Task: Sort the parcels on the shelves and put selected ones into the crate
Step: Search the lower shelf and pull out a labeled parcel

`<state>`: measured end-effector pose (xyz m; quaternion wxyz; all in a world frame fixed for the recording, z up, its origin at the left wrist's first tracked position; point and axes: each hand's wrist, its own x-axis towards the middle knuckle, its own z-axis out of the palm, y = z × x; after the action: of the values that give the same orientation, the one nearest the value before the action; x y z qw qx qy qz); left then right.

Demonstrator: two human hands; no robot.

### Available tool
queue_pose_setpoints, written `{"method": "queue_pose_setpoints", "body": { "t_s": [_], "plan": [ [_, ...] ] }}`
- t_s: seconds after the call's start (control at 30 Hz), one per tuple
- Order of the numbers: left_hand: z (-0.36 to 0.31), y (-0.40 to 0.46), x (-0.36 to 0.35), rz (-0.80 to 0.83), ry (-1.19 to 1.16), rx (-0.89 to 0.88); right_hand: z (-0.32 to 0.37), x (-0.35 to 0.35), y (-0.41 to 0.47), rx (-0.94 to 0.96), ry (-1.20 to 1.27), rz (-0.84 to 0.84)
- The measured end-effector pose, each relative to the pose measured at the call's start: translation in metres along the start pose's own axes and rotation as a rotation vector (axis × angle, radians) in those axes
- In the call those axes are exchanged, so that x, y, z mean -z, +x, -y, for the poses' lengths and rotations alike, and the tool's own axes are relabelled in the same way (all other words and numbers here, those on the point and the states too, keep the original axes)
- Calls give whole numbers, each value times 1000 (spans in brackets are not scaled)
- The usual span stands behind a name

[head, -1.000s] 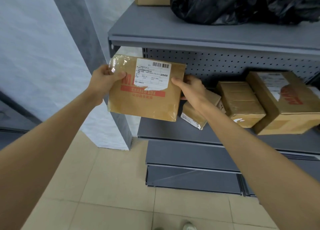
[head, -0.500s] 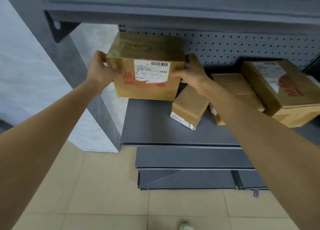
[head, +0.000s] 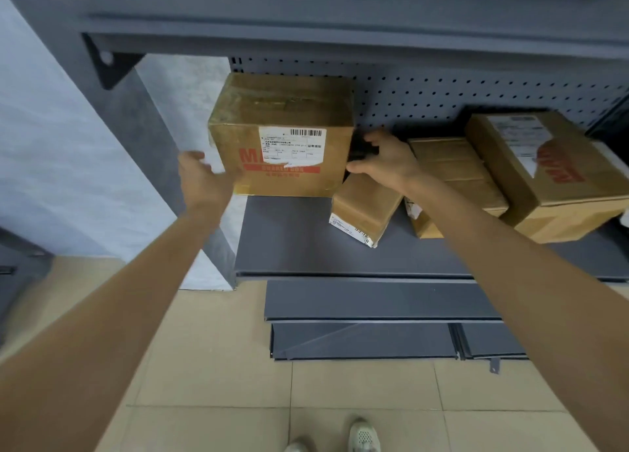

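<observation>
A brown parcel [head: 282, 118] with a white barcode label and red print stands on the grey shelf [head: 289, 240] at its back left, against the perforated panel. My left hand [head: 204, 179] is blurred at the parcel's lower left corner, fingers apart, just off the cardboard. On the parcel's right side is my right hand [head: 384, 162], with spread fingers and the thumb near the parcel's edge, holding nothing. Below that hand a small parcel [head: 360, 213] lies tilted. No crate is in view.
Two more parcels lie to the right: a flat one [head: 456, 169] and a large box with red print [head: 544, 165]. An upper shelf [head: 340, 19] hangs low overhead. Lower shelf boards [head: 374, 301] jut out above the tiled floor. A grey upright [head: 136, 118] stands left.
The labelled parcel went from my two hands onto the shelf's back left. Both hands have let go; the left one is drawing back from the corner.
</observation>
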<state>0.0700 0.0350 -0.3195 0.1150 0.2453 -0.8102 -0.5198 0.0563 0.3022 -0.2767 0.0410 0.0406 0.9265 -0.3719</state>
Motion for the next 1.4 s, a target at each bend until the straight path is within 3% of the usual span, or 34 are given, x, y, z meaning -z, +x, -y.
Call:
{"method": "queue_pose_setpoints", "body": {
  "t_s": [0.13,0.27,0.43,0.6,0.97,1.27,1.4],
  "plan": [
    [8,-57,-29,27,137,65,-17,13,-24,-78,-31,21],
    [-3,-89,-64,273,64,-39,-28,11,-38,-129,-66,137],
    [-27,-103,-90,672,42,35,-36,-7,-50,-99,-180,172],
    [-31,-105,-95,696,41,-15,-47,-15,-60,19,-259,56],
    [-64,-120,-66,787,-51,-27,-33,38,-78,-55,179,45],
    [-107,-130,-43,925,-95,-170,-32,82,-92,-210,602,74],
    [-110,-131,-43,993,-151,-128,-32,90,-95,-251,743,59]
  ]
}}
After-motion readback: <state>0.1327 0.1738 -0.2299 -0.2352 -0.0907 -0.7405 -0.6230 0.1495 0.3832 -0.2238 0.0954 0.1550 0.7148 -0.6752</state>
